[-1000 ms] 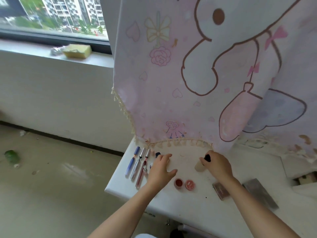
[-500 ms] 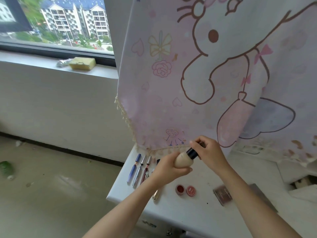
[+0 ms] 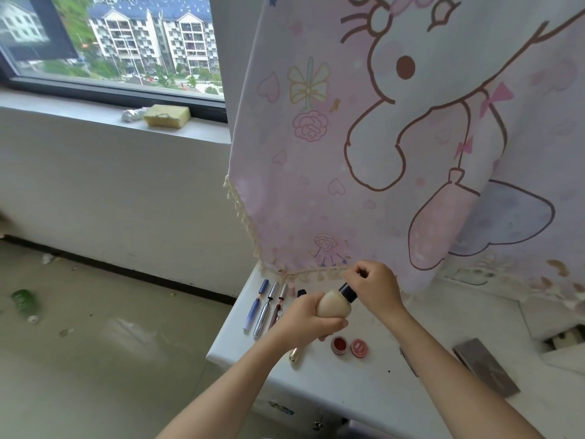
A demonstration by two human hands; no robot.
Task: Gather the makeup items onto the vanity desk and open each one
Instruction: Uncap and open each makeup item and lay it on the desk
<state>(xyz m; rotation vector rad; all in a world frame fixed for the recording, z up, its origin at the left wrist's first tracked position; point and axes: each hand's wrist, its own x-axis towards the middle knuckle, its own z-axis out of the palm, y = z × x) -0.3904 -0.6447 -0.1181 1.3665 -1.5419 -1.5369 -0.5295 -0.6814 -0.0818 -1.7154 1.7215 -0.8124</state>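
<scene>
The foundation bottle (image 3: 330, 307) has come up off the white desk (image 3: 348, 384) since a second ago and now sits tilted above it, between my hands. My left hand (image 3: 304, 321) grips its beige body; my right hand (image 3: 375, 288) pinches the top of its dark cap (image 3: 348, 293). Below lie three slim tubes (image 3: 264, 307) near the desk's left edge and two small red pots (image 3: 339, 344).
</scene>
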